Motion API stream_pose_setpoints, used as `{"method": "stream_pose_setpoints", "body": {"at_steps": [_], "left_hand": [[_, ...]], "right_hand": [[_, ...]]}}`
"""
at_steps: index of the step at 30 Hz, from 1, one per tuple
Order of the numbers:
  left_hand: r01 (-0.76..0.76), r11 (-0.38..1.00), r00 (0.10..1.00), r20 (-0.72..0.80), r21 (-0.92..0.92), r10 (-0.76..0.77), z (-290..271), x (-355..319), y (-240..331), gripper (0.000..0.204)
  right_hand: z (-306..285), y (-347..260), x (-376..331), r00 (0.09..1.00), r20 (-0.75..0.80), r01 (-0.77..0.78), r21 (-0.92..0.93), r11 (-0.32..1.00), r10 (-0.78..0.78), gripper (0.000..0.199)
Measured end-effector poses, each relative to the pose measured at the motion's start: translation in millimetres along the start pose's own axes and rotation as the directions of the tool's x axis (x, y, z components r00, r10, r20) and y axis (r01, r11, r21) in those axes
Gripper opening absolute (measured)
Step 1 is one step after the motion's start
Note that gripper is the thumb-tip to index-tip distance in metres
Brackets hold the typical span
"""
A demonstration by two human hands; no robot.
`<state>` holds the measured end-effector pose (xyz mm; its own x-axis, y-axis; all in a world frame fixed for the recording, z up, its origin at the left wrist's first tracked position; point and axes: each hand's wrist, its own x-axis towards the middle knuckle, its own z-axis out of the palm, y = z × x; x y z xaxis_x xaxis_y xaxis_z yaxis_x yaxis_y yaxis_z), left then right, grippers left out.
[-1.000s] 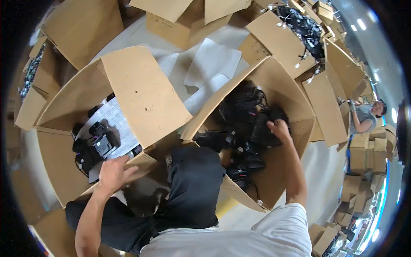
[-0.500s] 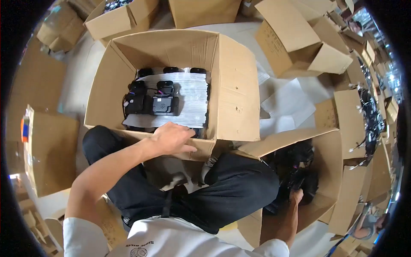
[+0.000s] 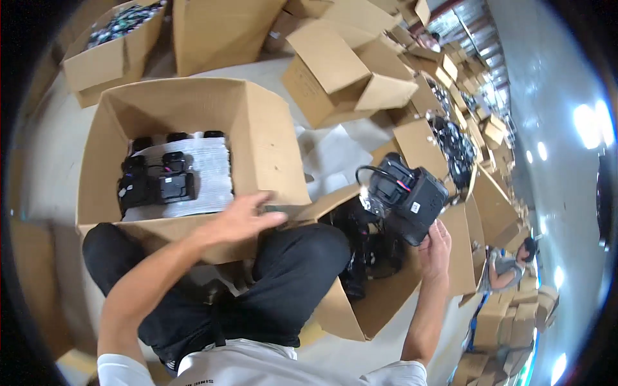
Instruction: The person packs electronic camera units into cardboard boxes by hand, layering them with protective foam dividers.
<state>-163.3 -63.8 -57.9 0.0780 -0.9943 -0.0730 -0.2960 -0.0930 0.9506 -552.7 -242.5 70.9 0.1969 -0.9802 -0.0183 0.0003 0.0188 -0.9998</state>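
Our right grip (image 3: 436, 248) clasps a black device (image 3: 417, 198) above the right carton (image 3: 389, 305); our left grip (image 3: 241, 220), released with fingers spread, is near the left carton (image 3: 100, 170).

- at upper left, an open carton (image 3: 96, 67) filled with small mixed-colour parts (image 3: 127, 24)
- right of it, a tall brown carton (image 3: 222, 32)
- farther right, a flapped carton (image 3: 309, 87) on the pale floor (image 3: 55, 132)
- a heap of black cables (image 3: 456, 147) with white ends
- a co-worker (image 3: 503, 275) in a grey top, near stacked cartons (image 3: 494, 321)
- bright ceiling lights (image 3: 587, 126)
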Motion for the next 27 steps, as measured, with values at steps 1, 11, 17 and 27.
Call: {"method": "stream_pose_setpoints", "body": {"at_steps": [1, 11, 17, 27], "left_hand": [[-0.073, 0.984, 0.997, -0.019, -0.162, 0.071, 9.5, 0.5, 4.7, 0.085], [-0.456, 0.542, 0.811, -0.581, -0.706, -0.074, -120.5, -43.8, 51.4, 0.026], [-0.339, 0.705, 0.759, -0.624, -0.623, -0.186, -181.2, -51.9, 36.8, 0.040], [-0.220, 0.797, 0.751, -0.619, -0.563, -0.230, -254.7, -28.9, -51.1, 0.029]], "right_hand": [[43.8, -3.2, -5.6, 0.987, 0.156, 0.024, 0.064, 0.998, -0.034, 0.032], [274.5, -37.5, -43.1, 0.447, 0.735, 0.892, -0.407, 0.196, -0.509, 0.089], [396.1, -37.5, -27.8, -0.165, 0.980, 0.918, 0.111, -0.381, -0.112, 0.106], [480.1, 146.8, 48.5, 0.080, 0.986, 0.996, -0.075, -0.038, 0.148, 0.088]]}}
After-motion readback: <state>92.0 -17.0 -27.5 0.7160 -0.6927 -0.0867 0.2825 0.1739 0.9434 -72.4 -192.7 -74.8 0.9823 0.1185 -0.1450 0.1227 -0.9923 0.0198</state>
